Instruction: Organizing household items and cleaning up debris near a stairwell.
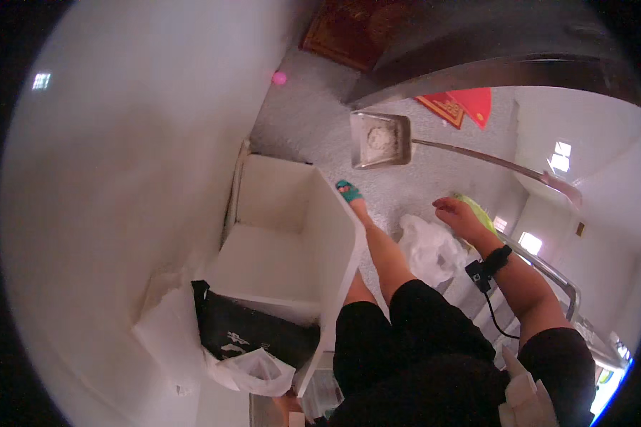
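Note:
A white open-fronted cabinet (278,240) stands against the wall on my left. In its lower part lie a black bag (251,325) with white marks and a crumpled white plastic bag (262,371). Below the cabinet's near edge, a small part of my left hand (286,403) shows; its fingers and any hold are hidden. My right hand (454,213) hangs in the air at right with its fingers loosely bent and nothing visible in them. It overlaps a yellow-green item (478,211) in view, above a white plastic bag (432,251) on the floor.
A long-handled metal dustpan (382,140) holding pale debris lies on the speckled floor (320,123). Beyond are a pink ball (279,78), red decorated pieces (473,107) and a dark furniture edge (432,88). Stairs (464,288) with a metal handrail (553,272) run along the right.

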The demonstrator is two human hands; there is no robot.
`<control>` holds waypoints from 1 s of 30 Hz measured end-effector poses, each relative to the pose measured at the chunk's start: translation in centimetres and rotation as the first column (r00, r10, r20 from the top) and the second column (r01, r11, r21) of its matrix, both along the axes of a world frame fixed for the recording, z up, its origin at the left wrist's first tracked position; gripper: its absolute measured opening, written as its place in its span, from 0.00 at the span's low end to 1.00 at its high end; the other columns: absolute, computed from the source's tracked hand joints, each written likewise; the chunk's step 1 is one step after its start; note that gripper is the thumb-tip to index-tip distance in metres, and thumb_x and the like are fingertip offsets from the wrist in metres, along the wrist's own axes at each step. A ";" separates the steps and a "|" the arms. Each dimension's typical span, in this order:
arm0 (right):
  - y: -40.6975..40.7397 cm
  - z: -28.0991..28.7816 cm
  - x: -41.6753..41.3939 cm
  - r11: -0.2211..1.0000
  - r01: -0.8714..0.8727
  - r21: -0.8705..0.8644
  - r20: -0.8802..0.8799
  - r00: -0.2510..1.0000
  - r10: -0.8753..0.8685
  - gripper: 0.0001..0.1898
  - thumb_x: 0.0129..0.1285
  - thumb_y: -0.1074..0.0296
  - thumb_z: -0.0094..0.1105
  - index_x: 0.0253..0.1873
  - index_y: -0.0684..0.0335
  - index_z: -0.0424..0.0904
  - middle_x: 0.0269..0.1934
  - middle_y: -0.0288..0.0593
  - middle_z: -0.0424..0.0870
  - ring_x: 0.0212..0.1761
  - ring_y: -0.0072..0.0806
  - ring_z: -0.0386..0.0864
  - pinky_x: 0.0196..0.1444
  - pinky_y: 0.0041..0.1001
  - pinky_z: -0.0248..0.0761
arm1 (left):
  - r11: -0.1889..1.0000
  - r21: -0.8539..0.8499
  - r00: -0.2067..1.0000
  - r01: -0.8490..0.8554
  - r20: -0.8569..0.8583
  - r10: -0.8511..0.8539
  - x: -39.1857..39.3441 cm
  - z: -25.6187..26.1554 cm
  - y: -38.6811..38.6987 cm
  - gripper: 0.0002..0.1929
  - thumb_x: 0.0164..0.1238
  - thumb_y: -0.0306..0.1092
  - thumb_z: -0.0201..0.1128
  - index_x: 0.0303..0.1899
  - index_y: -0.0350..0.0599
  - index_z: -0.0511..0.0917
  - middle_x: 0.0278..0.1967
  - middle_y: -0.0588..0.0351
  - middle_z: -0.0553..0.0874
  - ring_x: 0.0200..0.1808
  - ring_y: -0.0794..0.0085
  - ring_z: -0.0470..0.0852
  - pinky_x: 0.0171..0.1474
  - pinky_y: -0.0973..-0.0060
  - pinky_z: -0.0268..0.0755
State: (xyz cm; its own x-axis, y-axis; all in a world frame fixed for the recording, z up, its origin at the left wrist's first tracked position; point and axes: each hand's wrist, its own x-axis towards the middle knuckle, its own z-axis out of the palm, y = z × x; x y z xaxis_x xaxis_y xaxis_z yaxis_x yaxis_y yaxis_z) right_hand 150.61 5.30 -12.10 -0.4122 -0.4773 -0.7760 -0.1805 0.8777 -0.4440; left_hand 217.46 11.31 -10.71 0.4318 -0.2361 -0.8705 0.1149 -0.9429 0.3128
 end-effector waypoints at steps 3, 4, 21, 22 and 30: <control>4.8 0.7 -3.9 0.985 0.142 0.099 -0.103 0.986 -0.132 0.16 0.58 0.67 0.57 0.50 0.68 0.75 0.44 0.45 0.80 0.46 0.29 0.76 0.51 0.27 0.68 | 0.998 0.034 0.997 0.055 -0.058 -0.053 -0.6 -1.6 -2.2 0.18 0.58 0.36 0.59 0.49 0.40 0.70 0.38 0.53 0.76 0.35 0.64 0.76 0.33 0.68 0.70; 5.9 1.6 -4.8 0.963 0.215 0.161 -0.153 0.970 -0.191 0.16 0.57 0.66 0.57 0.49 0.68 0.76 0.43 0.45 0.81 0.44 0.29 0.77 0.50 0.27 0.68 | 0.996 0.047 0.994 0.080 -0.074 -0.076 -0.5 -1.9 -3.0 0.18 0.58 0.36 0.59 0.49 0.40 0.70 0.38 0.53 0.76 0.36 0.64 0.76 0.33 0.68 0.70; 20.1 8.9 -2.5 0.959 0.251 0.131 0.021 0.967 -0.255 0.16 0.56 0.64 0.58 0.47 0.65 0.76 0.35 0.39 0.80 0.33 0.22 0.76 0.33 0.23 0.70 | 0.928 -0.003 0.916 0.372 -0.162 -0.367 -6.0 -5.3 -16.5 0.20 0.60 0.38 0.58 0.51 0.39 0.68 0.40 0.52 0.75 0.36 0.63 0.76 0.34 0.68 0.70; 20.0 9.2 -2.6 0.963 0.240 0.122 0.023 0.969 -0.244 0.15 0.56 0.63 0.58 0.45 0.66 0.77 0.34 0.42 0.81 0.34 0.26 0.78 0.36 0.26 0.71 | 0.931 -0.005 0.920 0.365 -0.150 -0.361 -6.3 -4.9 -16.4 0.20 0.60 0.38 0.58 0.51 0.38 0.68 0.40 0.52 0.75 0.36 0.63 0.76 0.34 0.68 0.70; 22.7 8.7 -8.2 0.988 0.150 0.038 0.135 0.979 -0.153 0.16 0.56 0.64 0.57 0.46 0.68 0.76 0.32 0.39 0.79 0.32 0.24 0.76 0.35 0.24 0.70 | 0.997 0.071 0.999 0.013 0.039 -0.016 -4.3 3.8 1.8 0.20 0.61 0.39 0.57 0.52 0.38 0.68 0.41 0.52 0.75 0.37 0.62 0.76 0.34 0.68 0.70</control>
